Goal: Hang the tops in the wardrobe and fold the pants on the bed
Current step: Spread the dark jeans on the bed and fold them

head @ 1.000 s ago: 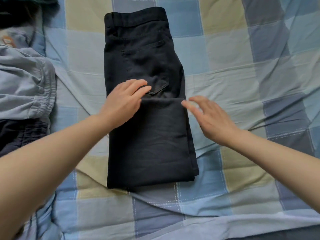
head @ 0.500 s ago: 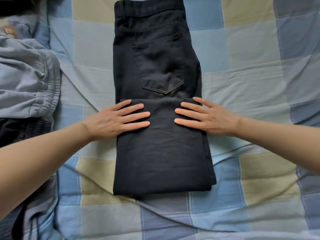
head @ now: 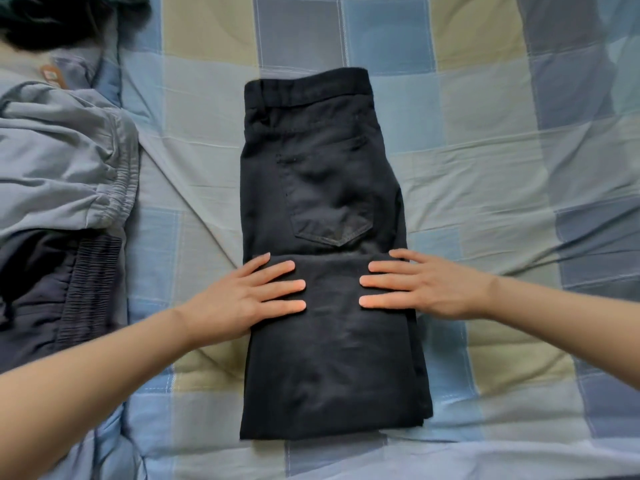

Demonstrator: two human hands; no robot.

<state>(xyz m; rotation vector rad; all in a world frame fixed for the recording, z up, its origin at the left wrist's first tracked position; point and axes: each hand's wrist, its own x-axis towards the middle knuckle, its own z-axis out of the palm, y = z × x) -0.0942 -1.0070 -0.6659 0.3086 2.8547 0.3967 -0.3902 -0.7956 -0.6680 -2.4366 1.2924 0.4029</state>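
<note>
black pants (head: 322, 209) are laid flat on the checked bedsheet (head: 485, 168), folded once, the leg end doubled back over the seat just below the back pocket (head: 332, 223). the folded edge is pressed by both hands — the left hand (head: 242, 299) from the left side, the right hand (head: 422, 285) from the right, fingers straight and flat, nothing gripped. beyond the left hand, well apart, grey trousers (head: 59, 161) and a dark garment (head: 62, 289) are piled.
</note>
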